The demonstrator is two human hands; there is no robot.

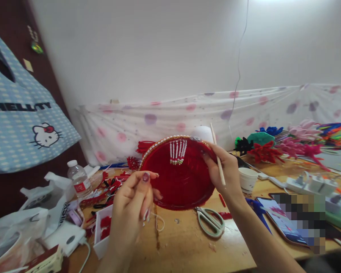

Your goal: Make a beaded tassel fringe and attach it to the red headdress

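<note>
A red, round, bowl-shaped piece is held up above the table, tilted so its glossy inside shows. Pearl-like beads run along its upper rim, and several short bead strands hang inside from the top. My right hand grips its right edge, with a thin wooden stick kept between the fingers. At the lower left edge, my left hand is closed in a pinch; what it holds is too small to make out. A thin cream cord loop hangs just below, its upper end hidden.
Scissors lie on the wooden table below. A paper cup, a phone, and a power strip are right. Left are a white box, a bottle, and plastic bags. Fuzzy flowers stand behind.
</note>
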